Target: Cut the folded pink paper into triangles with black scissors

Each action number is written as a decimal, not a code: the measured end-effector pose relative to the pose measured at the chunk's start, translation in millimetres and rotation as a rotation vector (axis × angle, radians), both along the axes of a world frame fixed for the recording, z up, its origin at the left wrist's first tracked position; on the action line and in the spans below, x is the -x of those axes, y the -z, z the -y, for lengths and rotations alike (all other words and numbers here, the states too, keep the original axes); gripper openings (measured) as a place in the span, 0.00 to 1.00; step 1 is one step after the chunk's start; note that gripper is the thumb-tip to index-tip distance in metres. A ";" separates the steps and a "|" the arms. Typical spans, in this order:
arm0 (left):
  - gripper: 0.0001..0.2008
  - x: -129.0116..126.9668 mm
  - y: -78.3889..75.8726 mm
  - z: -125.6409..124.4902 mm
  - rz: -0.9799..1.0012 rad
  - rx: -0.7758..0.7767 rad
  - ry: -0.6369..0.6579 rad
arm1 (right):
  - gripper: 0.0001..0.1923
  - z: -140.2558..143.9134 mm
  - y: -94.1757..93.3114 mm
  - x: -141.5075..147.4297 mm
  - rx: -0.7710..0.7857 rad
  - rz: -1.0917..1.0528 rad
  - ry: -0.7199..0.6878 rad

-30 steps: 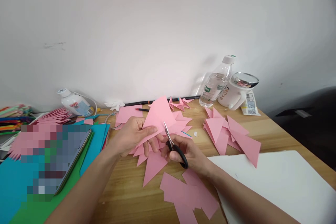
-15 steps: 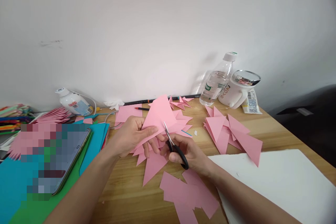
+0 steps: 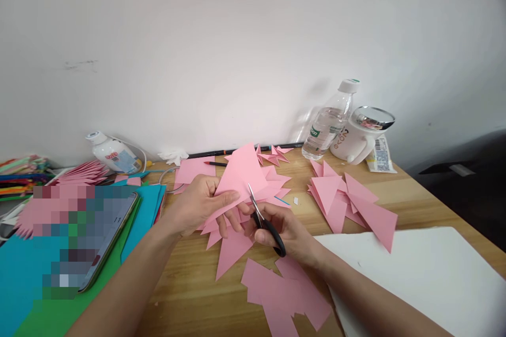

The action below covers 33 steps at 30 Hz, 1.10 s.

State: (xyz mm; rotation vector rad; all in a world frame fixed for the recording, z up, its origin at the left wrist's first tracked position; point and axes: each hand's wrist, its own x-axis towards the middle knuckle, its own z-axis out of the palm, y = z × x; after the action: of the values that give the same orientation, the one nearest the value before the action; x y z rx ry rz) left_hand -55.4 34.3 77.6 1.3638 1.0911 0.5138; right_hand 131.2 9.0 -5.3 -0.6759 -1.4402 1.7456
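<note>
We have our left hand [image 3: 201, 202] closed around a folded pink paper triangle [image 3: 242, 174], thumb on top and fingers beneath, lifted just above the wooden desk [image 3: 190, 279]. Our right hand [image 3: 282, 231] is curled through the black loops of the scissors [image 3: 264, 217], whose thin steel blades stand nearly shut at the sheet's lower edge, pointing to 11 o'clock.

The risk we judge first: our left fingertips sit just beside the blades, so a quick snip could nick them. The paper is thin, matte and floppy; gripped at 1 corner only, it may sag or twist and the cut wander off line. The loose pink offcuts [image 3: 284, 295] at 6 o'clock are slick and could slide under our wrists.

At 3 o'clock lies a heap of sharp-cornered pink triangles [image 3: 348, 202]; at 1 o'clock stand a clear plastic bottle [image 3: 328, 124] and a glossy white mug [image 3: 358, 137].
</note>
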 end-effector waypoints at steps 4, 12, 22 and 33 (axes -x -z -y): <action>0.13 0.2 -0.7 0.1 -0.008 0.005 0.003 | 0.20 0.8 -0.6 1.4 -0.002 0.007 0.014; 0.12 -0.3 -2.0 0.4 -0.019 0.004 -0.002 | 0.16 1.7 -1.1 1.7 -0.004 0.015 0.027; 0.13 0.6 -1.9 -0.3 -0.013 0.015 0.014 | 0.14 0.2 2.3 2.5 -0.014 0.026 0.039; 0.14 1.6 0.2 -2.3 0.037 0.051 0.025 | 0.11 0.2 4.6 3.7 -0.018 -0.015 0.042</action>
State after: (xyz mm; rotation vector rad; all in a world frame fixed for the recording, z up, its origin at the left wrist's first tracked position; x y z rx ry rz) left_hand -57.0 36.6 77.5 1.3173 1.0485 0.4882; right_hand 127.5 8.9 -9.8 -0.6778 -1.4206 1.7000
